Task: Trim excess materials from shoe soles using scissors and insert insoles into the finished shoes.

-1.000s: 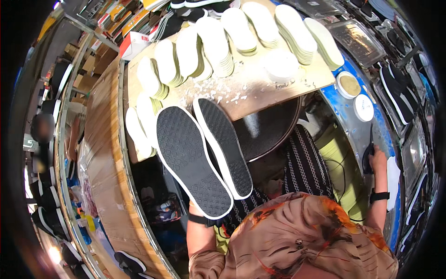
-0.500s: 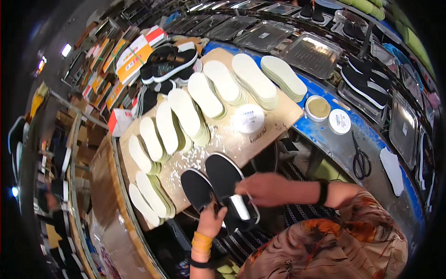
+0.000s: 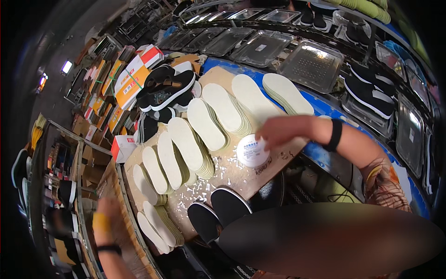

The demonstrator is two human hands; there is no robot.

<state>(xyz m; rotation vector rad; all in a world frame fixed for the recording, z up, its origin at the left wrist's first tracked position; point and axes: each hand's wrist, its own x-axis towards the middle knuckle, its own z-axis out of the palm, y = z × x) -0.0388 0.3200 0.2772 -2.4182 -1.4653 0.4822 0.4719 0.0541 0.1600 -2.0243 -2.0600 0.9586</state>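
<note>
Pale wood makes up the counter [image 3: 241, 179], spread to the left of and below the right hand. Stacks of white insoles [image 3: 190, 144] line it in an arc, from just ahead of the right hand round to its left; each stack's long axis slants, upper left to lower right, and the one closest to the right hand has its near end covered by it.

Black shoes [image 3: 230, 204], a pair side by side, sit left of the right hand and nearer the person, toes overlapping the counter's near edge in view. Half a second ago both hands were at them; now neither touches them, which I take as a break in their handling. Their toes point forward and left, away from the person, the long axis running back toward the lower right, where a dark blur hides the rest; I cannot tell what supports them.

The right hand [image 3: 281, 132] has moved out to the insoles, fingers curled downward; whether they grasp anything is hidden. The left hand [image 3: 106, 204] has swung far left, too smeared to tell clenched from loose.

Just under the right hand's fingertips lies a round white tub [image 3: 252, 152]. Smallest, white scraps [image 3: 200, 189] litter the wood left of that hand.
</note>
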